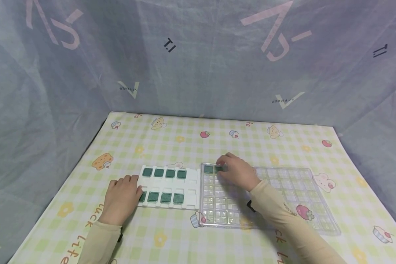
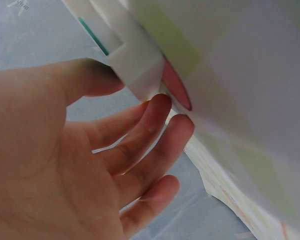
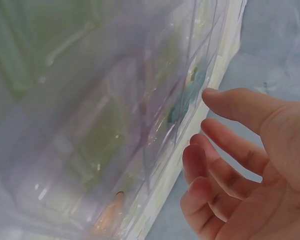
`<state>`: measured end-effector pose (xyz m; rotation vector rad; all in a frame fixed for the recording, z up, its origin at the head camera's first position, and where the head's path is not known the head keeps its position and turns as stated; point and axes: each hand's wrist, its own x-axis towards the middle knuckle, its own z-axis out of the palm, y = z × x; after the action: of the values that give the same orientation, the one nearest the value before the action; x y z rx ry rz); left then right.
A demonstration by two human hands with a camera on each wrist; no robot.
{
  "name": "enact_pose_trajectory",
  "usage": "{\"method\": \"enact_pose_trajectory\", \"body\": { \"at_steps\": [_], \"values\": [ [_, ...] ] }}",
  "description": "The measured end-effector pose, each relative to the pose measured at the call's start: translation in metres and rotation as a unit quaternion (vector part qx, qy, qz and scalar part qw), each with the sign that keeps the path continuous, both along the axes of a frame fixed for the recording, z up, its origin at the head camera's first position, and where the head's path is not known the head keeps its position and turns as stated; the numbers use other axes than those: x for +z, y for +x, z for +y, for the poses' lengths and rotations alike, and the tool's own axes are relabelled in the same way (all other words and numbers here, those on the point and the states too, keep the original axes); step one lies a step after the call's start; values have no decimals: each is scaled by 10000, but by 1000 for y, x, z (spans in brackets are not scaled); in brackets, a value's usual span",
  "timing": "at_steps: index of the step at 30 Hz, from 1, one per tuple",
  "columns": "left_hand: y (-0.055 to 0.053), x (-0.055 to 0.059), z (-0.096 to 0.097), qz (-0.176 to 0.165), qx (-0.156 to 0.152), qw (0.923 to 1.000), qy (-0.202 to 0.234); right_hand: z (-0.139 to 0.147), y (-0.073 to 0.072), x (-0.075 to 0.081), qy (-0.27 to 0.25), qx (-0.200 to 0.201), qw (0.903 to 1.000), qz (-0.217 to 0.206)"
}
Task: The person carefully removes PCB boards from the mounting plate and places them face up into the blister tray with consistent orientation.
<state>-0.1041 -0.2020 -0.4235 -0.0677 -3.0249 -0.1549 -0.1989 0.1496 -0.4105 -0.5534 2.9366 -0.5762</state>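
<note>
A white tray (image 1: 166, 183) holds two rows of small green chips, square and grid-patterned (image 1: 178, 198). At its left end my left hand (image 1: 123, 198) grips the edge; in the left wrist view the thumb and fingertips (image 2: 157, 112) meet the tray's end. To the right lies a clear plastic compartment tray (image 1: 221, 216), with one green chip (image 1: 208, 169) in its far-left cell. My right hand (image 1: 239, 171) is over the neighbouring cell, beside a second green chip (image 1: 219, 168) partly covered by the fingers. In the right wrist view, its fingers are loosely bent, with nothing visible between them.
The two trays stand nearly side by side on a table with a checked, cartoon-print cloth (image 1: 151, 234). A grey printed curtain (image 1: 198, 73) hangs behind and around the table. My right forearm (image 1: 283, 216) crosses above the clear tray, hiding some cells.
</note>
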Motion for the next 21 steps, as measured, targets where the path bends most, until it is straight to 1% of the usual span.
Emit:
{"method": "enact_pose_trajectory", "body": {
  "at_steps": [5, 9, 16, 19, 21],
  "values": [
    [0, 0, 0, 23, -28, 10000, -5, -6, 4, 3, 131, 21, 9998, 173],
    [0, -1, -1, 59, -55, 10000, -11, -12, 10, 7, 220, 4, 9996, 192],
    [0, -1, -2, 84, -80, 9999, -9, -25, 22, 13, 118, 103, 9996, 232],
    [0, -1, -1, 78, -79, 9999, -18, -32, 29, 16, 139, 125, 9991, 372],
    [0, 0, -1, 67, -77, 9999, -28, -36, 33, 16, 191, 206, 9981, 544]
  ]
}}
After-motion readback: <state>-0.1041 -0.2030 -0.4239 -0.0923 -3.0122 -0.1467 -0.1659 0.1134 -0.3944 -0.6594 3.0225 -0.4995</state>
